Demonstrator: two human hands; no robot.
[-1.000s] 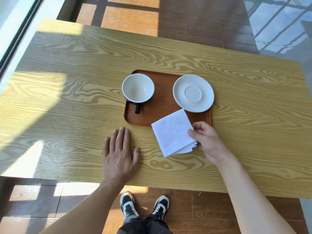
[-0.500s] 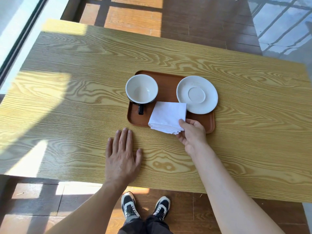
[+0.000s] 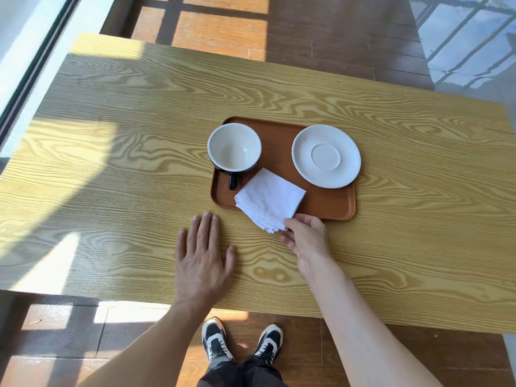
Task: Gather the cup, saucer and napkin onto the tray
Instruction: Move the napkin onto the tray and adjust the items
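Observation:
A brown tray lies in the middle of the wooden table. On its left part stands a cup, white inside and black outside, handle towards me. A white saucer rests on the tray's right part and reaches over its right rim. The folded white napkin lies on the tray's front part, its near corner hanging over the front rim. My right hand pinches that near corner. My left hand lies flat on the table, fingers spread, to the left of the right hand and in front of the tray.
The yellow wood-grain table ends close to me, with my shoes on the brown floor below its near edge. A window frame runs along the left. Sunlit patches lie on the table's left side.
My right hand carried the napkin from the table's front onto the tray, then turned it so a corner points at the cup. The left hand stayed flat.

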